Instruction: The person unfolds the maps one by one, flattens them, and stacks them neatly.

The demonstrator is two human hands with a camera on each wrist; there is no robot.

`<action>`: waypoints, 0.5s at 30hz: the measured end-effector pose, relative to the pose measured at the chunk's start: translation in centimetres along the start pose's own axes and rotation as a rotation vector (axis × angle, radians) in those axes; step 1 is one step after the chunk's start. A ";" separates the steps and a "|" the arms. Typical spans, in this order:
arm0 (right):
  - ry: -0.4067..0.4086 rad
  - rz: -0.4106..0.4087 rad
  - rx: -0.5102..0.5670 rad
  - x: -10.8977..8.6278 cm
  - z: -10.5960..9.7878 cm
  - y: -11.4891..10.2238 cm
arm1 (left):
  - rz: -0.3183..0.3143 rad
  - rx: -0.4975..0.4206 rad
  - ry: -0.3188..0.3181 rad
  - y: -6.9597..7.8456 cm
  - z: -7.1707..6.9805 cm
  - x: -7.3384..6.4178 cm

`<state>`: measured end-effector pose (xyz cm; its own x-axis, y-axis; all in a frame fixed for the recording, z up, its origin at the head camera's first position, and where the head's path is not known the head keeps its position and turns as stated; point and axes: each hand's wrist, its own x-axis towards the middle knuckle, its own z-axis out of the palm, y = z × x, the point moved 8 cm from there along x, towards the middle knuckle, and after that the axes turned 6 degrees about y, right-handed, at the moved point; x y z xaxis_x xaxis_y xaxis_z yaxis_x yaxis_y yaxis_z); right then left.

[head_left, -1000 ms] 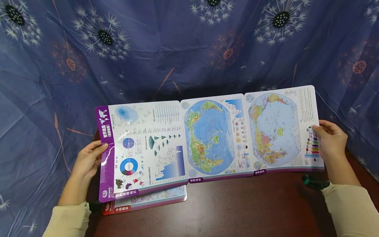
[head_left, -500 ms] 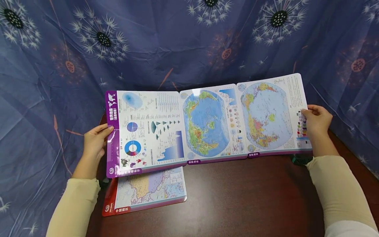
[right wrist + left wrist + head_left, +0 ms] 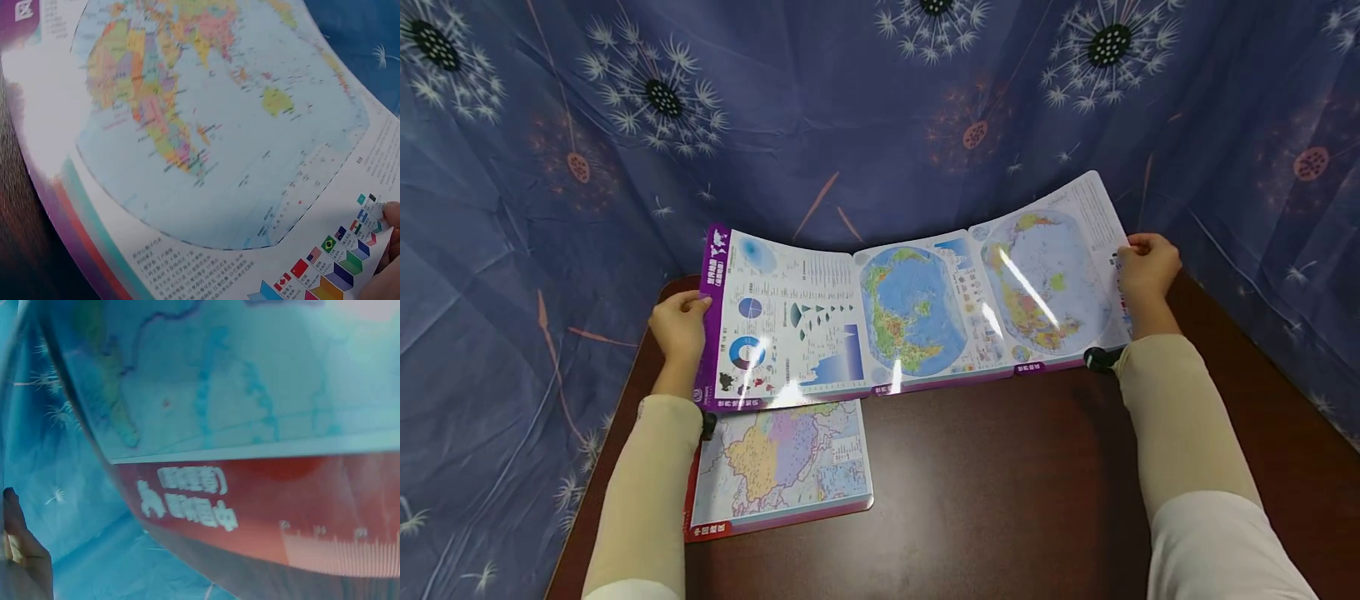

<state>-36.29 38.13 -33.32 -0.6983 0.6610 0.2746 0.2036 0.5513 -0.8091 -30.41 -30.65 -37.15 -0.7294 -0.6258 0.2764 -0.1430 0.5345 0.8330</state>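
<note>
Both hands hold a long three-panel folding world map (image 3: 917, 317), stretched out between them above the far part of the table. My left hand (image 3: 680, 325) pinches its purple left edge; in the left wrist view only part of that hand (image 3: 28, 562) shows at the side. At the other end, my right hand (image 3: 1148, 271) pinches the right edge beside a row of printed flags (image 3: 312, 253). The outer panels curve upward. Beneath the left panel lies a second map (image 3: 782, 467), with a red edge strip (image 3: 250, 506) and partly covered by the first.
A dark brown wooden table (image 3: 985, 483) carries the second map on its left part. Behind it hangs a blue curtain (image 3: 820, 100) with dandelion prints, close to the table's far edge. Dark straps (image 3: 1099, 358) sit at the wrists.
Both hands have come closer together and moved away toward the curtain with the world map. Its outer panels now bend upward more, and more of the lower map shows.
</note>
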 end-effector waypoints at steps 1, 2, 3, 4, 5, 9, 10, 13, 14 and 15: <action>0.000 -0.039 -0.009 -0.1 0.4 -0.4 | 0.035 0.032 0.010 0.1 0.2 -0.1; 0.003 -0.077 -0.019 -0.3 0.7 -0.7 | 0.058 0.059 0.009 0.1 0.5 -0.1; -0.001 -0.108 -0.027 -0.4 1.0 -1.0 | 0.077 0.075 0.013 0.1 0.7 -0.2; -0.008 -0.134 -0.037 -0.6 1.3 -1.2 | 0.093 0.095 0.014 0.2 0.9 -0.3; -0.019 -0.158 -0.046 -0.8 1.6 -1.4 | 0.098 0.117 0.004 0.1 1.2 -0.3; -0.112 -0.188 -0.069 -1.2 2.5 -1.3 | 0.116 0.224 -0.069 -0.2 2.0 -0.5; -0.137 -0.194 -0.075 -1.2 2.7 -1.1 | 0.116 0.261 -0.095 -0.3 2.2 -0.5; -0.222 -0.201 -0.105 -1.2 3.1 -0.5 | 0.096 0.369 -0.189 -0.9 2.6 -0.6; -0.249 -0.205 -0.122 -1.2 3.3 -0.3 | 0.089 0.404 -0.220 -1.1 2.8 -0.6; -0.274 -0.211 -0.136 -1.3 3.3 -0.1 | 0.075 0.426 -0.252 -1.4 2.8 -0.7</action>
<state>-37.69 35.50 -35.29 -0.8887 0.3746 0.2642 0.1115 0.7357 -0.6681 -31.59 -29.30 -39.84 -0.8798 -0.4477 0.1596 -0.3060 0.7904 0.5306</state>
